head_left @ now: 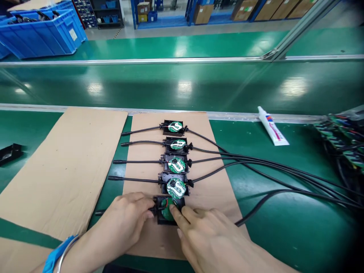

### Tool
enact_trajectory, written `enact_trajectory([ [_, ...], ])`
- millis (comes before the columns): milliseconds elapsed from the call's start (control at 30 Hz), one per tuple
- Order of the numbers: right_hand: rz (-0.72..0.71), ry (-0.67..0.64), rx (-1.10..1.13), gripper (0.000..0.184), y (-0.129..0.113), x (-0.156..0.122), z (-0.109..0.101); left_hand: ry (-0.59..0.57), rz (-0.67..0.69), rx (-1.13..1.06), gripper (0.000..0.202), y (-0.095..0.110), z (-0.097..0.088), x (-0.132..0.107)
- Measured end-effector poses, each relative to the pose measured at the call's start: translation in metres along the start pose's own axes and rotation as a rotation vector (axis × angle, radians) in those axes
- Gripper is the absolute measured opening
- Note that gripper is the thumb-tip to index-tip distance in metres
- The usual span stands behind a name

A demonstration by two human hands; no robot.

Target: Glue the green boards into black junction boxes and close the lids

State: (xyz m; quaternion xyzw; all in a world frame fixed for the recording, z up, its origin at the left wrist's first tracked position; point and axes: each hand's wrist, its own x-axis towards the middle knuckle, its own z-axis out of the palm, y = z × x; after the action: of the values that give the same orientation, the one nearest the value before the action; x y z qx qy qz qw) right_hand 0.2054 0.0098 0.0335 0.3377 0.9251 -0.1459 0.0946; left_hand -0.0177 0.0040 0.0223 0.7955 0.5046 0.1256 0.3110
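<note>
Head view shows us the nearest black housing (160, 221) lying toward the near end of a cardboard sheet (159, 242) on the green table (284, 237), just right of our left hand (127, 212) and far-left of our right hand (210, 235). Its cable line runs left to right; since both hands touch the unit, neither is nearer. Our left hand pinches the short lead (100, 213) at the housing's left end. Our right hand rests an extended index fingertip on the green circuit board (167, 215) inside; whether its other fingers grip anything, we cannot tell. Beyond, we count four farther housings (167, 133) in a column, each with one board and one lead, plus one loose casing (10, 153) left and one white tube (273, 128) right.
</note>
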Motion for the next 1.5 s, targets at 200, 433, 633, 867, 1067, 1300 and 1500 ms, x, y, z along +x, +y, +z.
enact_trajectory([
  [200,0.031,0.058,0.070,0.047,0.003,0.000,0.005,0.015,0.019,0.076,0.025,0.009,0.008,-0.001],
  [433,0.002,0.088,0.112,0.039,0.004,0.000,0.006,-0.004,0.127,0.610,0.030,0.014,0.023,-0.004],
  [633,-0.007,0.167,0.128,0.024,0.004,0.000,0.006,-0.176,0.186,0.851,0.023,0.030,0.004,-0.001],
  [867,-0.030,0.165,0.176,0.024,0.006,0.001,0.007,-0.148,0.177,1.115,0.020,0.039,0.022,-0.002],
  [1067,0.007,0.161,0.150,0.038,0.003,-0.001,0.008,-0.138,0.111,1.016,0.023,0.039,0.014,0.001],
  [1300,0.019,0.187,0.162,0.041,0.001,-0.002,0.011,0.041,0.261,0.884,0.052,0.023,0.040,-0.031],
  [1500,0.039,0.131,0.204,0.044,0.003,-0.003,0.008,0.017,0.156,0.831,0.051,0.031,0.051,-0.023],
])
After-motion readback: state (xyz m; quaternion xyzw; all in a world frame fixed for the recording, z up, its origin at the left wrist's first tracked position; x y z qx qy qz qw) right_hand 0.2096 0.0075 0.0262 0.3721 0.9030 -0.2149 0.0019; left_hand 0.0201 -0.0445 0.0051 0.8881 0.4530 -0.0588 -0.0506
